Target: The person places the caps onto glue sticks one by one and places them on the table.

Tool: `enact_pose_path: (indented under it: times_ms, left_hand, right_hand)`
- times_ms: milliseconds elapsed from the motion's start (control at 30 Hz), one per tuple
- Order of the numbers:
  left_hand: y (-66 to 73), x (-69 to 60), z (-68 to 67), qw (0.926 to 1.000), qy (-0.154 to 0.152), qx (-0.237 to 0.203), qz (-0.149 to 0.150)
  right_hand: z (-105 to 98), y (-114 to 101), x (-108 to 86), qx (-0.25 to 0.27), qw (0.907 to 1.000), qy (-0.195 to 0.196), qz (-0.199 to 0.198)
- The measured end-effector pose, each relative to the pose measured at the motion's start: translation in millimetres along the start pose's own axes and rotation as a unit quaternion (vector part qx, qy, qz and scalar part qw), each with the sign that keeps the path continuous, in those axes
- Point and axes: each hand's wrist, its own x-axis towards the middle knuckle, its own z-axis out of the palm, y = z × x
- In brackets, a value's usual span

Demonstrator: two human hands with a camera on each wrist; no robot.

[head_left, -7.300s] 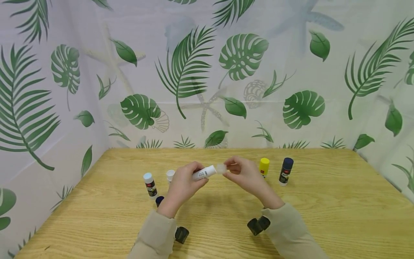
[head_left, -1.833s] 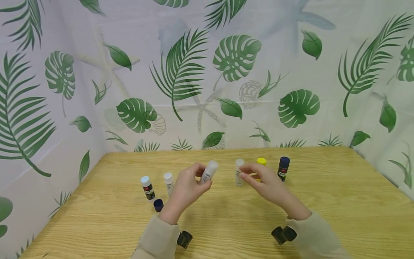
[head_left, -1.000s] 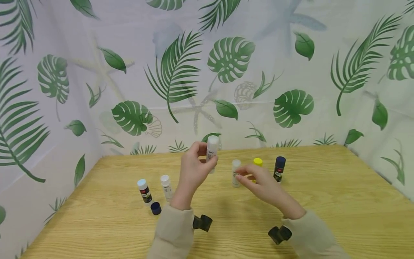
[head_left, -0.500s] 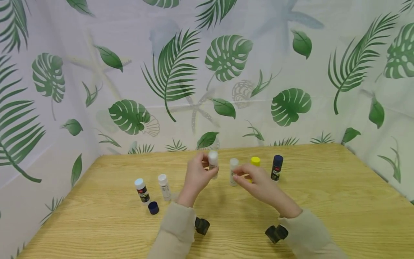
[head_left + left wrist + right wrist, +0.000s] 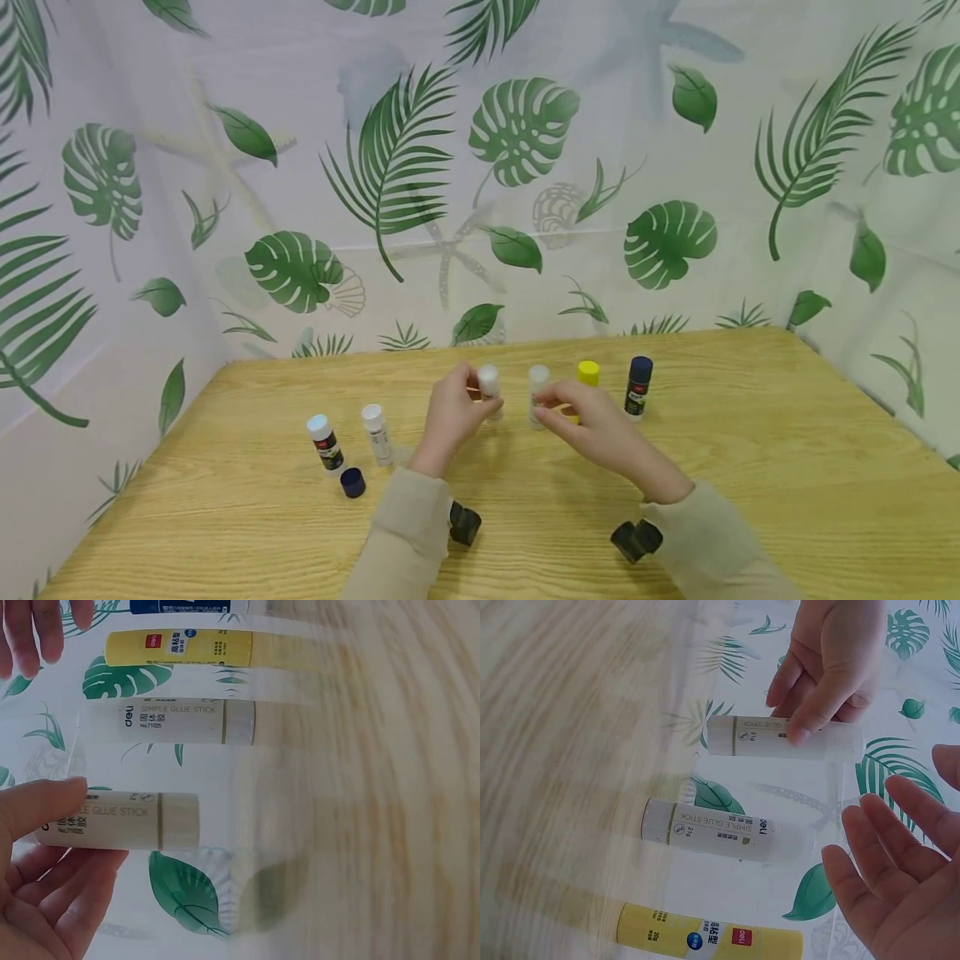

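My left hand [image 5: 453,412] pinches a white glue stick [image 5: 489,382] with a frosted cap, upright between thumb and fingers. Whether its base touches the table cannot be told. Just right of it stands a second white glue stick [image 5: 537,379], its label readable in the right wrist view. My right hand [image 5: 592,425] is beside that one, fingers loosely bent and holding nothing; the right wrist view shows them apart from it. Behind the right hand is a yellow glue stick [image 5: 588,372], partly hidden. A navy-capped glue stick [image 5: 638,387] ends the row.
On the left stand a black-labelled glue stick with a pale cap [image 5: 327,450] and a white tube [image 5: 378,437]. A small navy cap [image 5: 352,482] lies in front of them on the wooden table [image 5: 225,533]. A leaf-print cloth [image 5: 420,300] hangs behind.
Earliest, my right hand held a frosted cap by the left hand's tilted glue stick. Later a capped white one stands by my right hand. My left hand has lowered its capped stick from mid-air beside it.
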Motion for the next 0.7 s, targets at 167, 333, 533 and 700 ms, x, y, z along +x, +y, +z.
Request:
enact_pose_path:
  times_ms: [167,333,533,700]
  left_hand:
    - [-0.4,2.0,0.8,0.9995,-0.025,0.016,-0.014]
    - [-4.8,4.3,1.3,0.9982,-0.043,0.037,-0.018]
    - [-7.5,4.7,1.5,0.9964,-0.052,0.061,-0.028]
    - [-6.5,4.6,1.2,0.9945,-0.056,0.078,-0.042]
  right_hand:
    - [0.1,0.3,0.2,0.000,1.0000,-0.002,-0.002]
    - [1.1,2.3,0.7,0.001,0.9999,-0.010,0.002]
    - [1.3,3.1,-0.7,-0.016,0.9994,-0.029,0.011]
    - [0.0,0.3,-3.4,-0.060,0.9947,-0.080,0.023]
